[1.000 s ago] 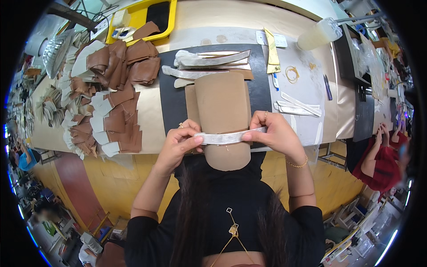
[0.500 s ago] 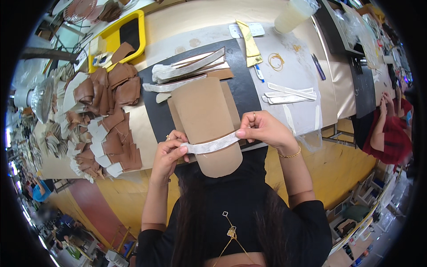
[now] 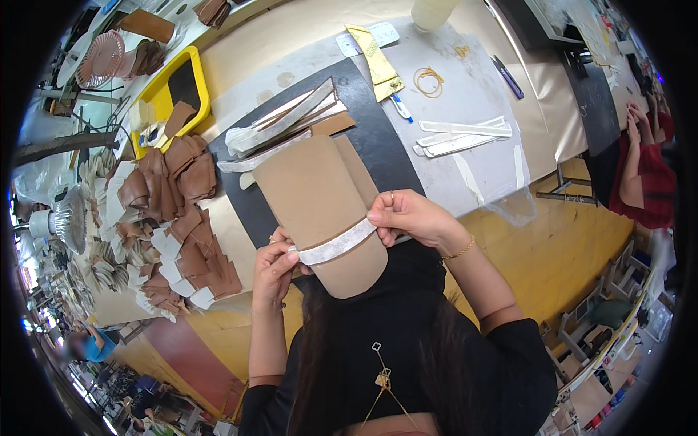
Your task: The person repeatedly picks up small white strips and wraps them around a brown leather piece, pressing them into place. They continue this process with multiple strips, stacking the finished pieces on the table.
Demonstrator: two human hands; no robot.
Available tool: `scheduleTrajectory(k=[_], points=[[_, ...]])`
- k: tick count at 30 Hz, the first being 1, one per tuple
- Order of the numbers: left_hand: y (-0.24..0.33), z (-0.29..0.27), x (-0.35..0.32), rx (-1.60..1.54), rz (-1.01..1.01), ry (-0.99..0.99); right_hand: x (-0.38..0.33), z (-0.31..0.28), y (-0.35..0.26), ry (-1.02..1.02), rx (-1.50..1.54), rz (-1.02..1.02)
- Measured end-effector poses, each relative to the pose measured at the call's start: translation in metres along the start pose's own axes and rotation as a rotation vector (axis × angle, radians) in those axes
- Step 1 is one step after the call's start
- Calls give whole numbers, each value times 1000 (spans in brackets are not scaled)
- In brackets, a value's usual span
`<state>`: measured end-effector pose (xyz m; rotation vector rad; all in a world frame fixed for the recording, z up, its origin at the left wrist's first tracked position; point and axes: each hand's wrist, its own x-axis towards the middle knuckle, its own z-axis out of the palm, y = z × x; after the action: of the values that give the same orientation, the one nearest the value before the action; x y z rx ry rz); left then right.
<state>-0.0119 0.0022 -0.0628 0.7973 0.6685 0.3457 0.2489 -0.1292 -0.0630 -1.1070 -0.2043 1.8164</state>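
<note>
Mid-frame: left hand (image 3: 275, 267) & right hand (image 3: 406, 216) each pinch an end of a white strip (image 3: 336, 244), stretched across a tan leather piece (image 3: 320, 211) over the black mat (image 3: 378, 134). Brown cut pieces (image 3: 178, 218) piled at left.

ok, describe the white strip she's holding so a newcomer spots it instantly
Start at the black mat on the table, then the tan rounded piece on its near edge. The white strip crosses that piece, pinched by the left hand and right hand. Other white strips lie loose, unheld, farther right.
</note>
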Motion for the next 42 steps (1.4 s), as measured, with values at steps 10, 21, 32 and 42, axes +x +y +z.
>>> scheduleTrajectory(k=[10, 21, 32, 42], points=[[-1, 8, -1, 57, 46, 50, -3, 15, 24, 193, -32, -225], [-7, 19, -18, -80, 67, 95, -71, 71, -4, 516, -1697, -1033], [-4, 24, -17, -88, 136, 46, -44, 109, -3, 252, -2132, -1165], [-14, 24, -5, -62, 209, 70, -21, 82, 7, 210, -1759, -1329]])
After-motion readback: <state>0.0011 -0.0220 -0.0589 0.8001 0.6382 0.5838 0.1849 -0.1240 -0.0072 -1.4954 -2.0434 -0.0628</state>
